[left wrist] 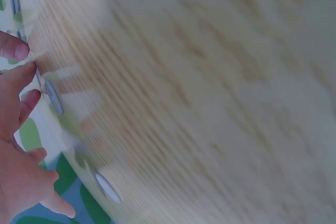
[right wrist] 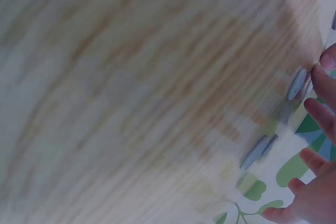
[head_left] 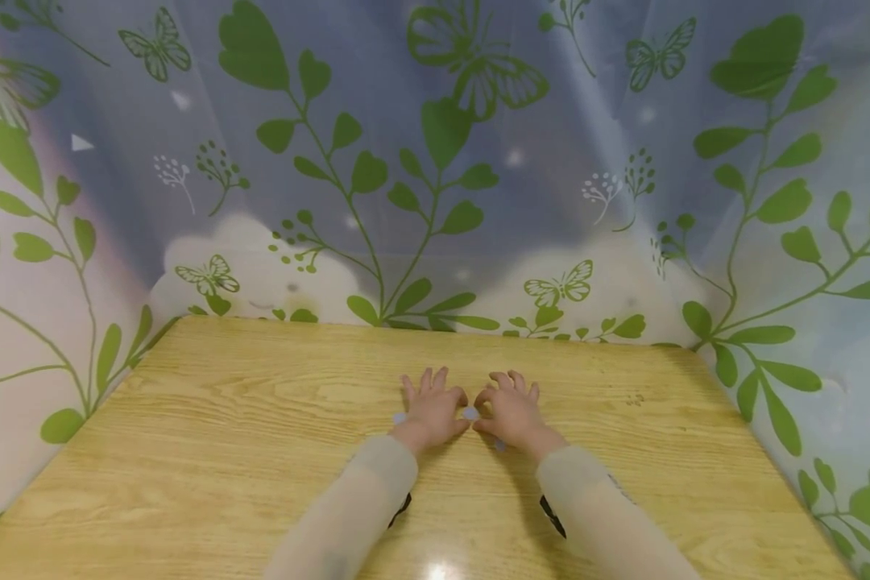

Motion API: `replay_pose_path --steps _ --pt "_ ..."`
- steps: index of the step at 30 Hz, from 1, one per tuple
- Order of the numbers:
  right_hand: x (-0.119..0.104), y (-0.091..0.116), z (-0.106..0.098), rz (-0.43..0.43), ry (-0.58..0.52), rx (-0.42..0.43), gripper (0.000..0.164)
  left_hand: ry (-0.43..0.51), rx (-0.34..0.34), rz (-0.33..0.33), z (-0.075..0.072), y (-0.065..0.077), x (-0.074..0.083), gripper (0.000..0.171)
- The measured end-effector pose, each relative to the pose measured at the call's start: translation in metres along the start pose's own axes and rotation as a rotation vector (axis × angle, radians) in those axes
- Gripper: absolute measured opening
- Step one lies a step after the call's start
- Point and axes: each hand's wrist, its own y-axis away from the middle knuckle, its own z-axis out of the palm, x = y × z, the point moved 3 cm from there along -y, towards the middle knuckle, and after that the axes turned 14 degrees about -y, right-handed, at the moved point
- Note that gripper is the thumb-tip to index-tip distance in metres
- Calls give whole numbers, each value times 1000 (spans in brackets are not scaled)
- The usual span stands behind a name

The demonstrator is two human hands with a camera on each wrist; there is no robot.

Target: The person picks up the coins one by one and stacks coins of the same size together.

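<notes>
Both hands are side by side over the middle of the table. Between their fingertips is a small pale blue-grey disc [head_left: 470,413]. My left hand [head_left: 435,409] grips its left side with thumb and index finger, the other fingers spread. From the other side my right hand [head_left: 511,413] grips it the same way. A second disc [head_left: 399,418] lies just left of the left hand, and a third disc [head_left: 499,444] shows partly under the right hand. The left wrist view has a flat disc [left wrist: 108,187] below the fingers; in the right wrist view, another disc [right wrist: 255,152] lies near the fingertips.
The wood-grain table [head_left: 210,451] reaches back to a curtain [head_left: 507,201] printed with green leaves and butterflies, which also hangs along both sides. Pale sleeves [head_left: 348,503] cover the forearms, and a dark strap [head_left: 553,515] shows under the right one.
</notes>
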Motion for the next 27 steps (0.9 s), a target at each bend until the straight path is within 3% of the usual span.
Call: replay_pose_path --steps 11,27 --pt "-2 -1 1 -18 28 26 16 22 16 -15 -3 -1 5 21" --pt "-6 1 1 -27 17 41 9 -24 10 -22 -4 3 8 22"
